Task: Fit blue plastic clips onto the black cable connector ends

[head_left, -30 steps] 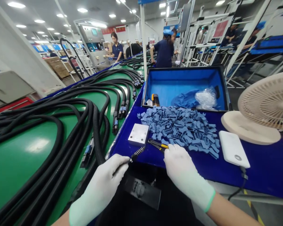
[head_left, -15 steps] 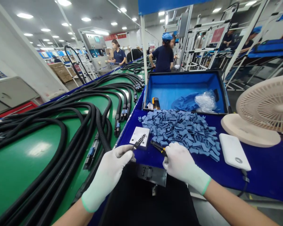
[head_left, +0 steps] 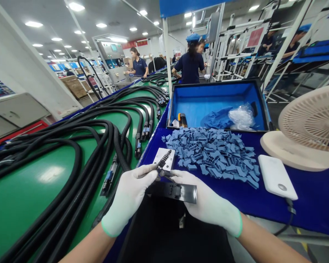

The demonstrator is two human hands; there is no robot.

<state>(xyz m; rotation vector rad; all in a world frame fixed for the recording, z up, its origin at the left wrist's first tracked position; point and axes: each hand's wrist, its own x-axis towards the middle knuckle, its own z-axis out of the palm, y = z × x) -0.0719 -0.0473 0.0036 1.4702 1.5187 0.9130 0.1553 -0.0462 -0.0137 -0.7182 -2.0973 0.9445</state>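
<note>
Both my hands wear white gloves and meet at the near edge of the blue table (head_left: 312,197). My left hand (head_left: 131,193) is closed on a short black ribbed piece (head_left: 164,159) that points up and away over a small white metal plate (head_left: 168,165). My right hand (head_left: 205,202) is closed, its fingertips touching the left hand's; a dark tool tip (head_left: 164,172) shows between them, most of the tool hidden. A flat black bracket (head_left: 178,192) lies just under both hands. A heap of small blue-grey plastic parts (head_left: 214,153) sits beyond my right hand.
Thick black corrugated cables (head_left: 71,146) with connectors lie along the green conveyor (head_left: 22,190) on the left. A blue bin (head_left: 216,91) stands behind the heap. A cream fan (head_left: 309,124) and white power bank (head_left: 276,177) stand right. Other people (head_left: 190,62) work far back.
My right hand picked the yellow-handled pliers up from the table and moved left to meet my left hand. My left hand lifted the ribbed piece over the white plate.
</note>
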